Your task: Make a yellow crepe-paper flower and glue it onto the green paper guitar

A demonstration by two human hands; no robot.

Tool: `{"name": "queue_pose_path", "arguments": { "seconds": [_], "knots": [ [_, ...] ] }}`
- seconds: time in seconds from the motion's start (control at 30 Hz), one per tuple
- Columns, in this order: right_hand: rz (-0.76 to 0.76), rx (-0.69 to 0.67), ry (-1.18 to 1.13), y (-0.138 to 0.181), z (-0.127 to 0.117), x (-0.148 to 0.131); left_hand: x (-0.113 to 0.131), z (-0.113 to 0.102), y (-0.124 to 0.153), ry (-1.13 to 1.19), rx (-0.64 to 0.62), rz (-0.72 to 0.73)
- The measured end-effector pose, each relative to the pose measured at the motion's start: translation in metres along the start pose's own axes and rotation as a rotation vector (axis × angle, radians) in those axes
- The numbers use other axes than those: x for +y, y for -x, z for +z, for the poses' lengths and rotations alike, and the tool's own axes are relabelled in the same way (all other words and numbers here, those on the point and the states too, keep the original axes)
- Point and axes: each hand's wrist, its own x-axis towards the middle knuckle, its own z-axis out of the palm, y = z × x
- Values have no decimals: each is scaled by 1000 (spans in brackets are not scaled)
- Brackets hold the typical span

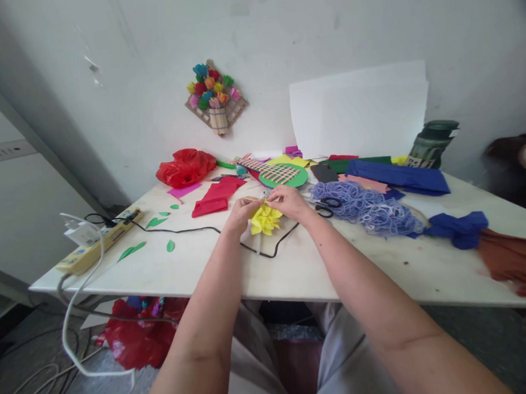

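Both hands meet over a yellow paper flower near the middle of the white table. My left hand is closed with its fingertips at the flower's upper left edge. From the other side my right hand pinches at the flower's top. Fingers hide what exactly is between them. Just beyond lies a green guitar-shaped craft with thin sticks across it. Black-handled scissors rest to the right of my right hand. A black cable runs in front of the flower.
Purple yarn, blue crepe paper and a dark bottle are on the right. Red paper, green paper leaves and a power strip lie left. A stick-and-paper flower decoration hangs on the wall.
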Motion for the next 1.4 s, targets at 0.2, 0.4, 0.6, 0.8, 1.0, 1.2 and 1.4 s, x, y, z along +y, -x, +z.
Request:
{"name": "queue_pose_path", "arguments": {
  "seconds": [0.2,0.4,0.6,0.8,1.0,1.2,1.4],
  "knots": [
    [-57,-104,-53,-1,-7,-2,4,1,1,19,44,-46],
    [-128,-120,81,3,-9,-5,3,0,-1,9,23,-59],
    [-146,-50,253,8,-10,-16,1,-2,-1,-45,16,-50],
    [-94,0,234,8,-9,-21,-1,-3,-3,-18,11,-10],
    [-43,7,156,6,-8,-21,2,0,0,15,22,-23],
    [42,-29,139,5,-9,-20,5,0,1,8,44,-18],
    [22,-112,125,4,-14,-13,4,-2,0,25,56,-24]
  ]
}}
